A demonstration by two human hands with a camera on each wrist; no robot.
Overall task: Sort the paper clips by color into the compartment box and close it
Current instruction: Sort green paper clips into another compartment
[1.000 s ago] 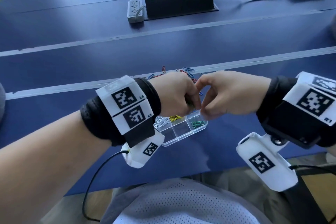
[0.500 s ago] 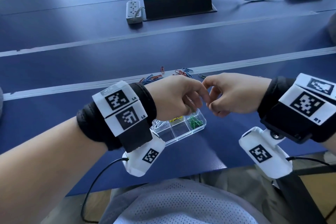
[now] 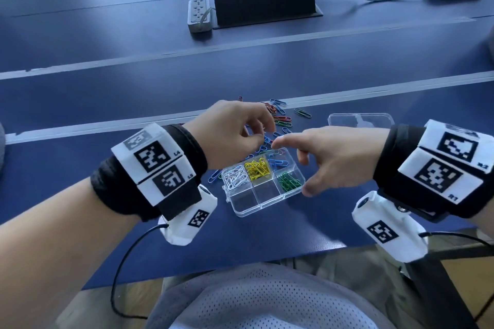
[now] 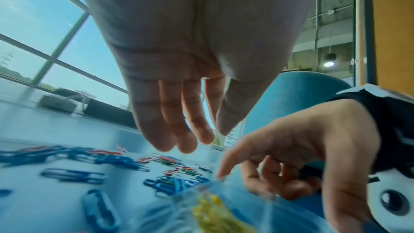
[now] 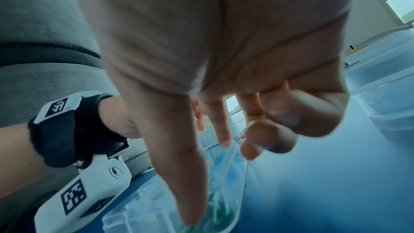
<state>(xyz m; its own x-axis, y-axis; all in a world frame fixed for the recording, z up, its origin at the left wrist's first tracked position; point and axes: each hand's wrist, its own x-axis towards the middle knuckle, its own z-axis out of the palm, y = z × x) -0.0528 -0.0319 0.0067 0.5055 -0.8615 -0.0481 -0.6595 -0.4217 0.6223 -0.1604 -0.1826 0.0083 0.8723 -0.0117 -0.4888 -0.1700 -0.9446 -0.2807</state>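
Bare counter [image 3: 267, 232] lies below the compartment box [image 3: 263, 183] at frame centre; loose paper clips [image 3: 278, 117] crowd above it, a clear lid [image 3: 361, 120] upper right.

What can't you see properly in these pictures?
- Head view: the left hand covers part of the loose clips.
- Head view: the right hand hides the far corner of the box.
- Right wrist view: the box and green clips are blurred behind the fingers.
- Left wrist view: the yellow clips are smeared.
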